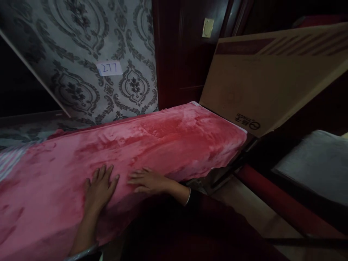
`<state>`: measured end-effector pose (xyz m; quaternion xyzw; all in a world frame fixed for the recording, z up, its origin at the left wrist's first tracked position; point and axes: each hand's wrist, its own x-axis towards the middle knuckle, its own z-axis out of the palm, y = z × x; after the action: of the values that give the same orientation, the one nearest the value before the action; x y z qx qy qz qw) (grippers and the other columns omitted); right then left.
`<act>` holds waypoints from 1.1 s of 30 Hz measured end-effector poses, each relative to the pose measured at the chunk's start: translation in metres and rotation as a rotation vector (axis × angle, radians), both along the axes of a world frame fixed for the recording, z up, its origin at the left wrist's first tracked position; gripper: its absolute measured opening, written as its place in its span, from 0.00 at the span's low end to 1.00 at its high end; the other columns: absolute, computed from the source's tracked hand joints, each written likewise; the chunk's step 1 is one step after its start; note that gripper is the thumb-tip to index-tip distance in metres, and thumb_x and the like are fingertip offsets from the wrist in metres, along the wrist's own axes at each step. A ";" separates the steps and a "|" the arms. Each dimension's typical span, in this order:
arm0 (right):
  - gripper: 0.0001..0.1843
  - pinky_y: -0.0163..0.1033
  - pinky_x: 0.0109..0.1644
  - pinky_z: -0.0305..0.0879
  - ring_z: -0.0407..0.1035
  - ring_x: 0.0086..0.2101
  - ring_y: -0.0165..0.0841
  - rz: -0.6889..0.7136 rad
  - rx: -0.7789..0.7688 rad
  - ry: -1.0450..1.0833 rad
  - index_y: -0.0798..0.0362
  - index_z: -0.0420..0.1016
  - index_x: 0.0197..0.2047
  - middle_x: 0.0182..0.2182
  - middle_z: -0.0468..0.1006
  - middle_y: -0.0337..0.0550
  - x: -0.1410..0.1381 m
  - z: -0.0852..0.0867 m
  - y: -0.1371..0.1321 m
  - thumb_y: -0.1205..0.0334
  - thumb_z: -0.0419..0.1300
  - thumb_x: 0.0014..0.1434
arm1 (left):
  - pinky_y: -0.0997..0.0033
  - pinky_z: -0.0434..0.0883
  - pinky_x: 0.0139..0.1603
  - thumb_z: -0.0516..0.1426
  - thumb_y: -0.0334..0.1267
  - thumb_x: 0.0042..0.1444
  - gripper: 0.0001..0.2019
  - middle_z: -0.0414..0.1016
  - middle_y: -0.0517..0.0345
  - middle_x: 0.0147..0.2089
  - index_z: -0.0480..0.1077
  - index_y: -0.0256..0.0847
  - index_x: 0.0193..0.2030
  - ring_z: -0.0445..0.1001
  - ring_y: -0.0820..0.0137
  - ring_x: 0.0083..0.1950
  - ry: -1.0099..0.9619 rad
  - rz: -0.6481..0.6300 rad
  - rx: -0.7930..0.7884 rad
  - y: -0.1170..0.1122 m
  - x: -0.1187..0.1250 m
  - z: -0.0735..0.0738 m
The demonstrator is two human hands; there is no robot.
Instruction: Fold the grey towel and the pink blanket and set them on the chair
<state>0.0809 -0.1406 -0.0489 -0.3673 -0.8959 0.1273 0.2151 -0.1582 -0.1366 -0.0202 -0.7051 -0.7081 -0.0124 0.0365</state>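
Observation:
A pink plush blanket (163, 134) covers a long bed that runs from the lower left to the centre right. My left hand (100, 188) lies flat on the blanket near its front edge, fingers spread. My right hand (148, 181) rests flat beside it, fingers pointing left, pressed on the blanket's edge. Neither hand holds anything.
A large cardboard sheet (269, 83) leans at the bed's far end. Patterned grey wallpaper (81, 43) with a "217" label (109, 68) is behind, next to a dark wooden door (185, 54). A grey surface (320, 163) sits at right, over a red strip (282, 204).

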 end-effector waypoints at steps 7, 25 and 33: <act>0.32 0.60 0.75 0.49 0.44 0.75 0.46 -0.877 -0.002 -0.056 0.50 0.55 0.78 0.76 0.53 0.51 0.202 0.012 0.055 0.50 0.46 0.75 | 0.36 0.55 0.74 0.36 0.48 0.71 0.33 0.50 0.41 0.80 0.58 0.35 0.76 0.49 0.49 0.80 -0.005 -0.016 0.004 0.004 -0.001 -0.001; 0.36 0.59 0.76 0.39 0.39 0.76 0.48 -0.512 -0.148 -0.279 0.46 0.51 0.79 0.78 0.44 0.52 0.111 0.013 0.080 0.41 0.46 0.75 | 0.36 0.55 0.75 0.44 0.44 0.71 0.30 0.54 0.41 0.79 0.62 0.36 0.75 0.53 0.48 0.79 -0.007 0.006 0.038 -0.001 0.004 0.000; 0.32 0.48 0.77 0.46 0.51 0.73 0.36 0.154 -0.109 -0.067 0.47 0.59 0.76 0.75 0.58 0.44 -0.007 0.008 0.023 0.44 0.50 0.75 | 0.39 0.51 0.78 0.40 0.46 0.71 0.30 0.54 0.45 0.79 0.62 0.39 0.74 0.50 0.52 0.80 -0.144 0.020 0.009 -0.004 -0.001 0.004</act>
<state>0.0742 -0.1174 -0.0409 -0.3128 -0.9199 0.1796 0.1542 -0.1594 -0.1407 -0.0160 -0.6951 -0.7158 -0.0658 -0.0111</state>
